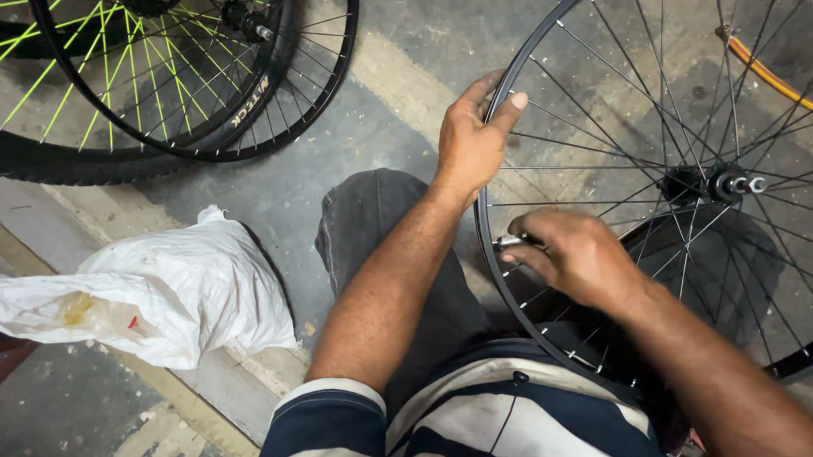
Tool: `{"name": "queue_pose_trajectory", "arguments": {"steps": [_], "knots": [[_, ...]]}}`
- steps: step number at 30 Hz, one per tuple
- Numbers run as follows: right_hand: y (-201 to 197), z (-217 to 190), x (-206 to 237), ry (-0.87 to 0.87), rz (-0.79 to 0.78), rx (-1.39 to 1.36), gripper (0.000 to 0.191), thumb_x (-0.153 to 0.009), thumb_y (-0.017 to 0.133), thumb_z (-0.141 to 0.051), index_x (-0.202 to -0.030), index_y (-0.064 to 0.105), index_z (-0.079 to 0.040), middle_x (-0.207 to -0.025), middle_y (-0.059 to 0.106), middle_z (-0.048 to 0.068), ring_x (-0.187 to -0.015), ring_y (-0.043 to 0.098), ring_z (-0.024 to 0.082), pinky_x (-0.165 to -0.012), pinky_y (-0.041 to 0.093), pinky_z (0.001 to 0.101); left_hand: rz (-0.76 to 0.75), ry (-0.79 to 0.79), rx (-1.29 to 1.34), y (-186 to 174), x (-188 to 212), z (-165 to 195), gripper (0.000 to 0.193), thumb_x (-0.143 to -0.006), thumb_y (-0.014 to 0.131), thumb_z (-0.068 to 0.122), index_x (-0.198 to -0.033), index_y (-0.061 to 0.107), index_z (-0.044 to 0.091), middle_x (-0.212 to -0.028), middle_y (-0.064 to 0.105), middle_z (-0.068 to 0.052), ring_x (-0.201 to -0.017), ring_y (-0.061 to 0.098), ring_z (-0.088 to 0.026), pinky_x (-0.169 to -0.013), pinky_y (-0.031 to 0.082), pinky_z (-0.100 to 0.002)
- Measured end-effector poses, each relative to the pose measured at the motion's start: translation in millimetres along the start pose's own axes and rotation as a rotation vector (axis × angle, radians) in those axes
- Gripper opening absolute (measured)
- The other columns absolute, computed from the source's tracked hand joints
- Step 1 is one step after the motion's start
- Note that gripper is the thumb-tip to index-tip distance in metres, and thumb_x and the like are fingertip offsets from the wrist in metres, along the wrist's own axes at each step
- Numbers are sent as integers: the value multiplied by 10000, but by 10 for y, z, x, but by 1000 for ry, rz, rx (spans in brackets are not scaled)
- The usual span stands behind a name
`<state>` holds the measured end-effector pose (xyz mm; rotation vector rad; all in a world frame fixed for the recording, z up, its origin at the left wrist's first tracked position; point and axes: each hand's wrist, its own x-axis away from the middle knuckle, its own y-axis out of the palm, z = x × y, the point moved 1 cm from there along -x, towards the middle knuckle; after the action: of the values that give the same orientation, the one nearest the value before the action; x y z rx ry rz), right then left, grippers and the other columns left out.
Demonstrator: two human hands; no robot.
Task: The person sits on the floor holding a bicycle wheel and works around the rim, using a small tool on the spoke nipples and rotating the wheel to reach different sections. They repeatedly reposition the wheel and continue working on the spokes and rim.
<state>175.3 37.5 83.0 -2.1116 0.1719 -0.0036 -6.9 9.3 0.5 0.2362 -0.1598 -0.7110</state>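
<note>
While left hand clasps rim; right hand pinches small tool

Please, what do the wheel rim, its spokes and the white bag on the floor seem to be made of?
The rim looks like black painted or anodised metal, smooth with a dull sheen. The spokes seem thin bare steel wire, catching light. The white bag appears thin plastic film: crumpled, slightly translucent, softly glossy.

Navy-and-white striped shirt, dark grey trousers, bare forearms
</note>
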Motion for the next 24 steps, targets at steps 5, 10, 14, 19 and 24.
{"name": "queue_pose_trajectory", "arguments": {"steps": [5,10,14,19,24], "knots": [[64,-130,-16,26,-4,183,319,-784,829,-271,-1002,741,-55,-825,711,134,-806,685,342,-745,534,468,22,103,-74,-22,-6,-31,498,-950,748,210,-1368,630,-34,-1079,767,-119,-951,666,-137,-849,538,-285],[-22,-157,38,112,2,-73,425,-775,783,-222,-1144,720,-23,-949,694,161,-854,695,321,-748,534,431,-9,94,-7,-20,-21,-71,506,-952,739,207,-1373,596,-38,-1096,752,-108,-978,675,-131,-857,537,-277],[-100,-130,11,8,17,-199,237,-914,692,-188,-1103,738,-52,-1083,736,133,-994,723,303,-844,557,403,9,85,-17,-4,-3,-45,506,-943,740,209,-1362,617,-47,-1076,755,-124,-939,666,-119,-827,536,-273],[6,-91,-110,228,-84,-81,220,-960,672,-199,-1116,760,-71,-1058,764,133,-931,738,321,-833,570,435,-17,12,64,-19,7,-2,519,-922,731,199,-1366,592,-32,-1034,737,-87,-865,645,-113,-721,544,-288],[-38,-97,-37,-108,55,-205,196,-948,651,-135,-1103,731,-44,-1139,760,143,-1019,749,343,-858,576,443,10,49,-16,-53,-6,-6,510,-944,741,191,-1374,604,-47,-990,722,-99,-850,629,-125,-735,521,-271]]}}
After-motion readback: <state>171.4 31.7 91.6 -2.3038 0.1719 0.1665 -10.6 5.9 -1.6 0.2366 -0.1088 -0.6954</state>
